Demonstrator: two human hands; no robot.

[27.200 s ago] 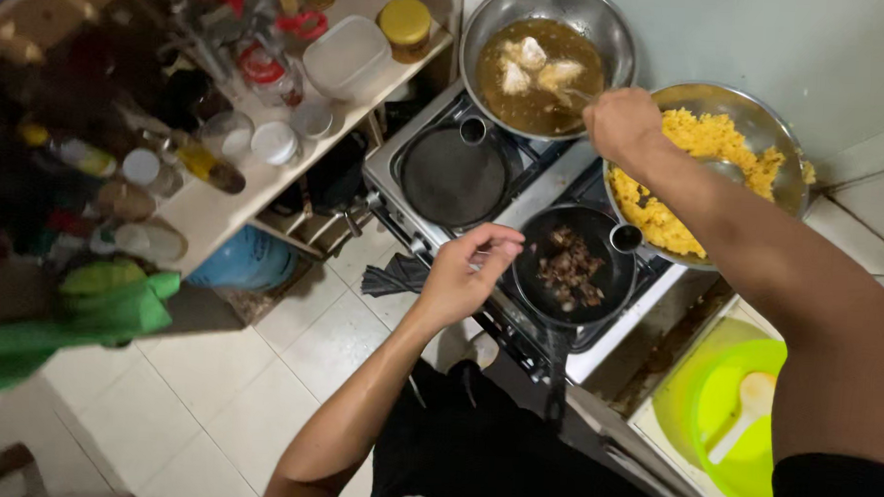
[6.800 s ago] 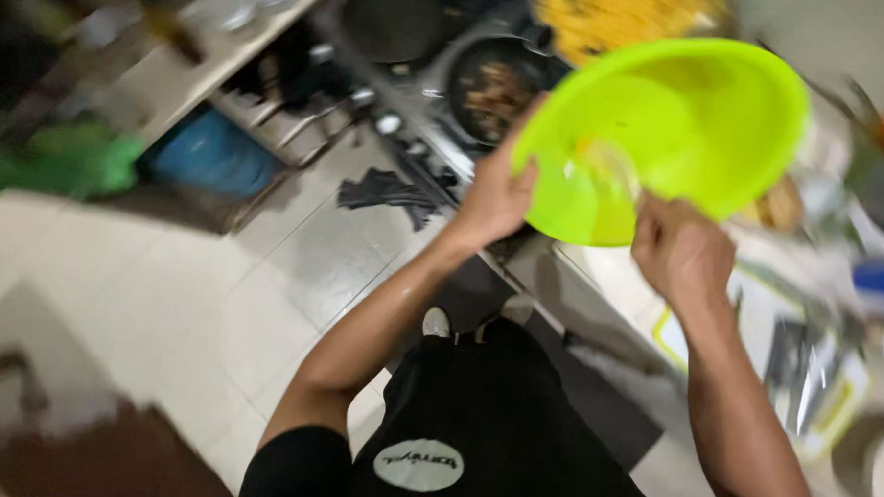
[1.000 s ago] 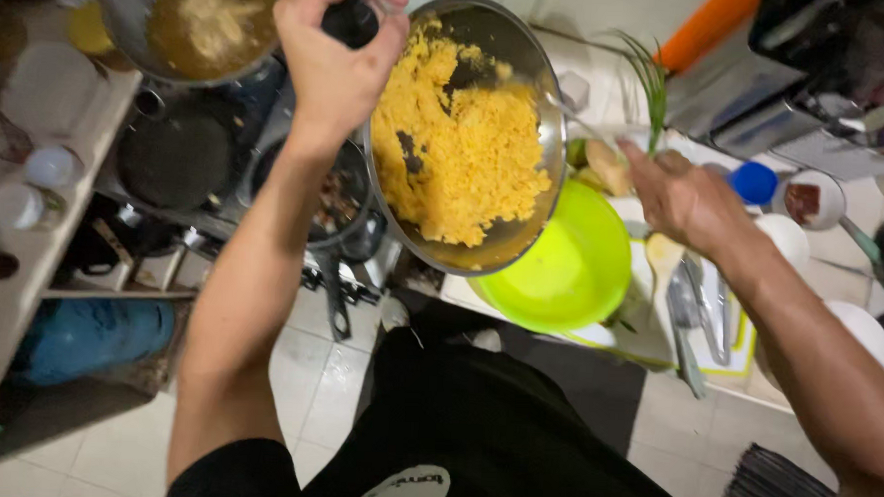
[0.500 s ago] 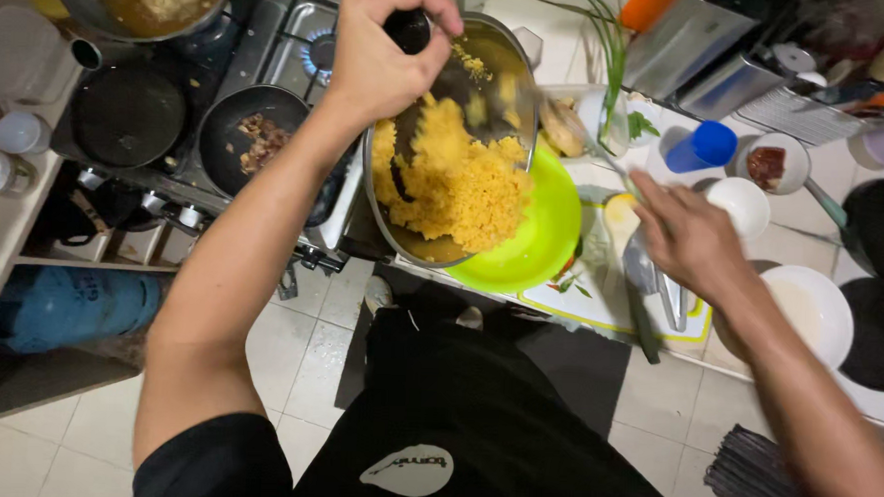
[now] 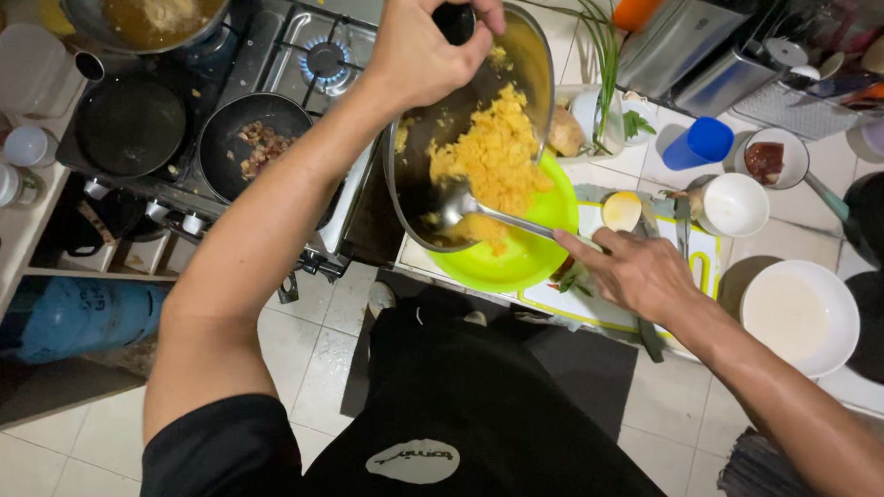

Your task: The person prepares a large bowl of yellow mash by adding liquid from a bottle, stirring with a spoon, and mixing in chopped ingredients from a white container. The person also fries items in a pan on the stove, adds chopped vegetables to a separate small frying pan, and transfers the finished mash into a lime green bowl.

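Black shirt and dark floor mat nearest, at frame bottom. Right hand just above the edge of a cutting board, fingers clenched round the handle of a metal spoon; spoon bowl inside the tilted pan, against the yellow rice. Lime-green bowl on the counter directly beneath the pan's lowered rim, some rice at the lip. Left hand raised, grasping the black handle of the metal pan, pan tipped steeply toward the green bowl, rice heaped on its lower side.

Right of the board: white plate, white cup, small bowl with yellow contents, blue cup, small dish of dark red stuff.

Left, on the stove: dark frying pan with browned bits, empty black pan, and farthest a pot of brown broth. Green onion stalks near the back wall.
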